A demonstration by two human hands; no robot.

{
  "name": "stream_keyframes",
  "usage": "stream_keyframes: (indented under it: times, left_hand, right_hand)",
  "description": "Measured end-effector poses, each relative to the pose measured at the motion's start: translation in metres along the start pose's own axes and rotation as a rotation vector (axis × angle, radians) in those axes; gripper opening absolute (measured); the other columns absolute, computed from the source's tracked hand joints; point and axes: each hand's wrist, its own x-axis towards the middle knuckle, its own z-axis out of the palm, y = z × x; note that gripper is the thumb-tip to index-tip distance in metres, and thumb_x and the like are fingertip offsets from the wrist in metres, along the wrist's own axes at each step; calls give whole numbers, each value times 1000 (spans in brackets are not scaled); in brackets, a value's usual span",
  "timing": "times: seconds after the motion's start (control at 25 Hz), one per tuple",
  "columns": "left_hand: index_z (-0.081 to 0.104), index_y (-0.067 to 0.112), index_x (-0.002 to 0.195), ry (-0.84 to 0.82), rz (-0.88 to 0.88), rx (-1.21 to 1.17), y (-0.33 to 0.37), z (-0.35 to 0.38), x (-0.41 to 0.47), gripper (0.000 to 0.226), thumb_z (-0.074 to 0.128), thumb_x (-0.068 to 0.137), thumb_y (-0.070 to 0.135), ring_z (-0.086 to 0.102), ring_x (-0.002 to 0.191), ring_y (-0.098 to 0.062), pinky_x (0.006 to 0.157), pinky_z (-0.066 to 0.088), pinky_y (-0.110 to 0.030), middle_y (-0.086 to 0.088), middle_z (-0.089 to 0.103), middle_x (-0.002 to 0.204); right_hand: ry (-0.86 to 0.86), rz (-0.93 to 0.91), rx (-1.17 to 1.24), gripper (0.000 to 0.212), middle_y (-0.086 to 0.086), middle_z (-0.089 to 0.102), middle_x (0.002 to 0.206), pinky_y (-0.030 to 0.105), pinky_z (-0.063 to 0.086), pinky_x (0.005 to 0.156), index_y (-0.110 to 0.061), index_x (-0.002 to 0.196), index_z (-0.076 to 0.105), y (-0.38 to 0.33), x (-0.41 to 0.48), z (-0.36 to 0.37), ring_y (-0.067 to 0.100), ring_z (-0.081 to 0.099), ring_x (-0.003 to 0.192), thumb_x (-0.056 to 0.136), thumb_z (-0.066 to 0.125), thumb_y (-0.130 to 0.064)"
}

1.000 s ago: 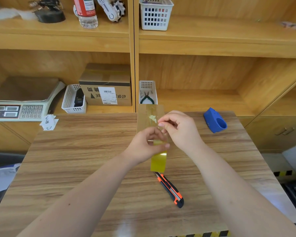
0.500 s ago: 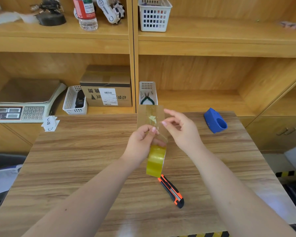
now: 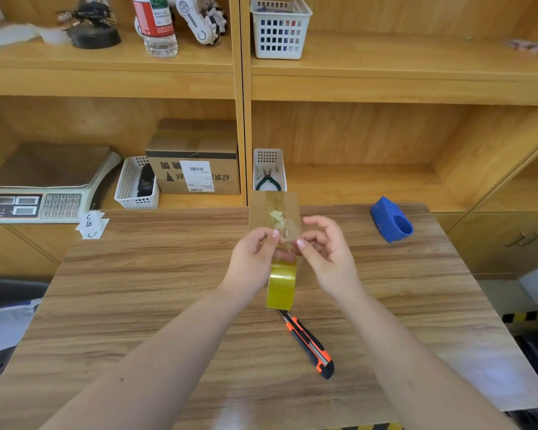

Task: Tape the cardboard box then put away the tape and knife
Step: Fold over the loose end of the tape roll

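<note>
While both hands are working at frame centre, the left hand (image 3: pixel 255 262) is gripping the yellow tape roll (image 3: pixel 280 285), holding it on edge above the table (image 3: pixel 137 290), thumb and fingers clamped round its upper part. The right hand (image 3: pixel 326 252) is pinching at the clear free end of the tape (image 3: pixel 288 234), fingertips closed on or just at the film; whether the end is truly caught I cannot tell.

Just behind the hands, a flat piece of brown cardboard (image 3: pixel 272 206) is showing, with scraps of old tape on it; probably the box to be sealed, though its shape is mostly hidden.

Judging handling: the roll is looking light and rigid, best held by the core or the outer rim, as now. The free film is thin, limp and sticky, apt to fold on itself or cling to fingers, so the very corner is the place to pinch. The cardboard is likely light and liable to slide when pulled against.

Lower centre, below the roll, the orange-and-black knife (image 3: pixel 311 344) is lying on the table, untouched. A blue tape dispenser (image 3: pixel 392 220) is sitting at right of centre.
</note>
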Motion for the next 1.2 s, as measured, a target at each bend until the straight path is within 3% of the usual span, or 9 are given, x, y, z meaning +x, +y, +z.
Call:
stream_keyframes:
  times: [0.08, 0.2, 0.32, 0.44, 0.64, 0.72, 0.84, 1.0, 1.2]
  left_hand:
    - [61, 18, 85, 4, -23, -7, -1, 0, 1, 25, 47, 101, 32, 69, 85, -44, 74, 54, -55, -7, 78, 75]
    - [61, 17, 87, 13, -40, -12, -2, -1, 2, 26, 46, 100, 34, 65, 88, -52, 68, 52, -51, -6, 78, 75]
    - [62, 14, 90, 24, -44, -24, -1, 0, 0, 27, 47, 100, 34, 64, 87, -53, 76, 53, -58, -6, 78, 75]
    - [65, 15, 88, 49, -82, -61, -3, 1, -1, 27, 49, 99, 34, 64, 90, -53, 84, 52, -58, -7, 78, 74]
    - [67, 13, 84, 94, -134, -117, -5, 1, -1, 24, 55, 96, 29, 75, 84, -30, 91, 51, -51, -13, 78, 82]
    - [68, 12, 81, 137, -116, -105, -5, 3, -2, 25, 56, 96, 28, 75, 85, -21, 87, 53, -43, -10, 77, 88]
    - [72, 15, 80, 209, -83, -40, -6, 4, -3, 26, 58, 95, 29, 70, 88, -22, 80, 54, -37, 1, 75, 84]
    - [76, 16, 82, 234, -81, -5, -10, 2, -3, 25, 59, 94, 29, 67, 78, -19, 66, 48, -23, -6, 76, 84]
    - [76, 20, 81, 200, -44, 74, -10, 1, -2, 26, 57, 96, 29, 67, 80, -8, 68, 46, -20, 6, 75, 82]
  right_hand:
    - [1, -46, -40, 29, 12, 68, 94, 37, 53, 83, -32, 105, 60, -1, 4, 2, 29, 66, 93, 87, 62, -9]
    - [-11, -86, -129, 25, -4, 69, 89, 22, 52, 80, -21, 93, 68, -2, 10, 2, 11, 65, 87, 85, 64, 3]
    - [5, -38, -139, 22, -8, 74, 91, 17, 52, 80, -18, 95, 74, -3, 13, 3, 2, 67, 86, 82, 71, 0]
    - [36, 23, -116, 24, -13, 74, 81, 17, 52, 77, -24, 88, 76, -4, 14, 2, 0, 66, 78, 77, 77, -3]
    - [24, 21, -187, 34, -28, 71, 77, 10, 49, 77, -38, 83, 74, -6, 13, 1, -6, 67, 81, 77, 78, -5]
    - [21, 11, -204, 36, -26, 72, 79, 10, 49, 78, -41, 82, 73, -6, 13, 2, -6, 67, 84, 77, 77, -5]
    - [31, 14, -201, 34, -17, 72, 87, 10, 49, 79, -37, 84, 74, -5, 14, 4, -5, 67, 86, 78, 76, -4]
    - [37, 32, -227, 24, -3, 74, 95, 10, 49, 82, -24, 93, 77, -3, 18, 5, 2, 68, 90, 79, 74, -4]
    - [35, -8, -380, 16, -4, 74, 93, 9, 46, 83, -20, 91, 78, -1, 22, 4, 9, 67, 93, 80, 75, -10]
